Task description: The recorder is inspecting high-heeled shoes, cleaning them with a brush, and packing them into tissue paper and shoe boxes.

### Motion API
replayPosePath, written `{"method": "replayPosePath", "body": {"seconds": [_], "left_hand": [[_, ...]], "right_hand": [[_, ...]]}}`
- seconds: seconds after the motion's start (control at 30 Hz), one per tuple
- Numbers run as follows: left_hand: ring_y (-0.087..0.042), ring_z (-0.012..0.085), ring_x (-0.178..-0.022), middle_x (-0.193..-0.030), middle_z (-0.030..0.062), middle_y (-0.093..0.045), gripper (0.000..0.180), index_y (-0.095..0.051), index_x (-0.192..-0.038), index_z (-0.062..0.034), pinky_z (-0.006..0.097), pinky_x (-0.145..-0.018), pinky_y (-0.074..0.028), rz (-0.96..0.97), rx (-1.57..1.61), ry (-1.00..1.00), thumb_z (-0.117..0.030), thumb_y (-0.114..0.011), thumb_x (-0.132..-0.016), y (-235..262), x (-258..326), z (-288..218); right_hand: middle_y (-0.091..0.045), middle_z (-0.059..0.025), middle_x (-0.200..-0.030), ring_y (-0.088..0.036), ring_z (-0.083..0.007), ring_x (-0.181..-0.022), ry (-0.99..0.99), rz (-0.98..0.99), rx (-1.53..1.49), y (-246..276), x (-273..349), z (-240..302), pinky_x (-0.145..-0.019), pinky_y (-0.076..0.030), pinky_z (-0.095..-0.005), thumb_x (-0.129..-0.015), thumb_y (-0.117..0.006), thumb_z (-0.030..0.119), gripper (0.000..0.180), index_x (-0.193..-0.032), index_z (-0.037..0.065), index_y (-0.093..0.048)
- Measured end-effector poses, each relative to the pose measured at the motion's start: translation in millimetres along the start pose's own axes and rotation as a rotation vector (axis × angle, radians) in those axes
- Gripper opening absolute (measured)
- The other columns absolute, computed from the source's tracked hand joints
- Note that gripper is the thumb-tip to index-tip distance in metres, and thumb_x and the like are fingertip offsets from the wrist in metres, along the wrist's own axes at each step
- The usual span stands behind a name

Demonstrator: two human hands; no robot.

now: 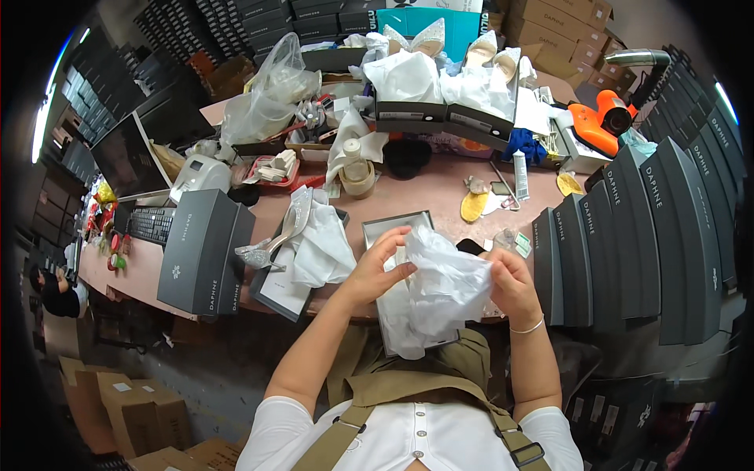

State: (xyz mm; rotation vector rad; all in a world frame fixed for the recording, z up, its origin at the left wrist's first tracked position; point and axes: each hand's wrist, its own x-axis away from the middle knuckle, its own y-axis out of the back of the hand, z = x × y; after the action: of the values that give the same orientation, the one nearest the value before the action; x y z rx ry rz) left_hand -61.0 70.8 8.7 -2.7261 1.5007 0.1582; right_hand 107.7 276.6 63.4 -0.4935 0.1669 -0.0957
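Note:
My right hand point(512, 286) pinches the right edge of a crumpled, translucent white wrapping sheet point(452, 275). It hangs above an open grey shoebox point(398, 222), covering most of that box. Beside the sheet's left edge is my left hand point(375, 268), fingers and thumb spread apart; I see no firm grip there. Left of it sits another open shoebox point(275, 294) with white tissue paper point(322, 243) lying over it. A glittery silver high-heeled shoe point(287, 228) rests tilted on that box's left side.
Closed dark shoeboxes point(192, 251) stand at the left, and a long row of upright shoeboxes point(620, 228) lines the right. Behind are a bottle in a tape roll point(357, 174), yellow pads point(473, 206), a tube point(521, 174), an orange tool point(594, 129) and open boxes of shoes point(408, 114).

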Motion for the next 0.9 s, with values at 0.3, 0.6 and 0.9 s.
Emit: {"method": "replayPosePath", "body": {"seconds": [0.3,0.6,0.9], "left_hand": [[-0.057,0.0096,-0.082,-0.093,0.0008,-0.065,0.019,-0.062,-0.107,0.0015,0.022,-0.077,-0.046,-0.094,0.13,0.122,-0.006,-0.06,-0.09,-20.2,6.1,-7.5],[-0.062,0.0209,-0.087,-0.099,0.0081,-0.064,0.025,-0.056,-0.115,-0.0003,0.034,-0.081,-0.049,-0.909,0.494,-0.001,-0.016,-0.055,-0.094,41.1,37.1,27.0],[-0.06,0.0203,-0.09,-0.105,0.0073,-0.058,0.031,-0.051,-0.12,-0.0039,0.038,-0.083,-0.052,-1.113,0.821,-0.188,-0.015,-0.059,-0.092,58.8,59.8,-15.0]], "right_hand": [[-0.052,0.0036,-0.075,-0.046,-0.0051,-0.065,0.106,-0.414,0.03,-3.4,20.1,30.4,-0.059,-0.039,-0.0202,-0.098,-0.051,0.028,0.025,-0.084,0.008,-0.051],[-0.049,0.0018,-0.068,-0.045,-0.0092,-0.06,0.188,-0.436,0.936,85.0,2.1,110.9,-0.055,-0.036,-0.0255,-0.097,-0.053,0.02,0.028,-0.075,0.005,-0.047],[-0.066,-0.0141,-0.085,-0.066,-0.0313,-0.081,-0.243,-0.073,2.355,243.2,-65.2,-4.0,-0.067,-0.052,-0.0434,-0.083,-0.063,0.025,0.019,-0.091,0.008,-0.066]]}}
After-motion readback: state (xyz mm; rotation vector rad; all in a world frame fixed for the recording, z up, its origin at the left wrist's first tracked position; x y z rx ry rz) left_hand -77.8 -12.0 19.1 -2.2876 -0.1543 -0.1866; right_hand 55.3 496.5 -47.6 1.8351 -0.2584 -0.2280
